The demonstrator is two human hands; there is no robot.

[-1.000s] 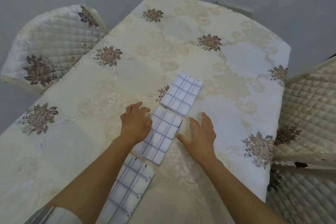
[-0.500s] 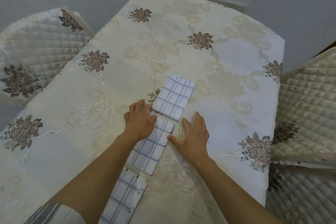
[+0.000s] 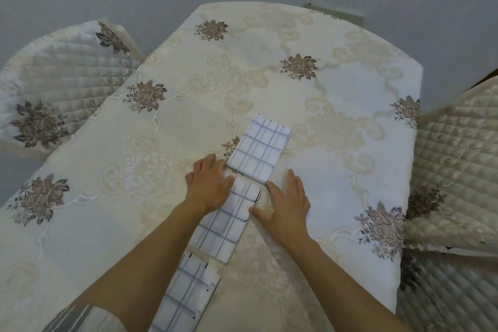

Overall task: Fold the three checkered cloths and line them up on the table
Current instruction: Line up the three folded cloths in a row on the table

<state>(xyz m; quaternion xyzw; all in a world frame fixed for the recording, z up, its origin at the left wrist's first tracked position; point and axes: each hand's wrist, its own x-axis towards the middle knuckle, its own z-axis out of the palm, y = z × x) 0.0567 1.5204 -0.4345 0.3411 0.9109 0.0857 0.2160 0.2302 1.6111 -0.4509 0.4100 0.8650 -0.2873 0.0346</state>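
Three folded white cloths with a dark grid lie in a slanted row on the table. The far cloth [image 3: 260, 151] sits free beyond my fingers. The middle cloth [image 3: 229, 222] lies between my hands. My left hand [image 3: 208, 184] rests flat on its left top corner, fingers straight. My right hand [image 3: 285, 202] lies flat on the tablecloth with its thumb against the cloth's right edge. The near cloth [image 3: 186, 296] lies close to my body, partly hidden by my left forearm.
The table [image 3: 323, 156] wears a cream tablecloth with brown flower motifs. A quilted chair [image 3: 54, 89] stands at the left, another quilted chair [image 3: 458, 170] at the right. The table's right edge drops off near my right hand's side.
Both hands slid a little farther up along the middle cloth toward the far cloth. The gap between middle and far cloth has closed. The camera view shifted slightly.
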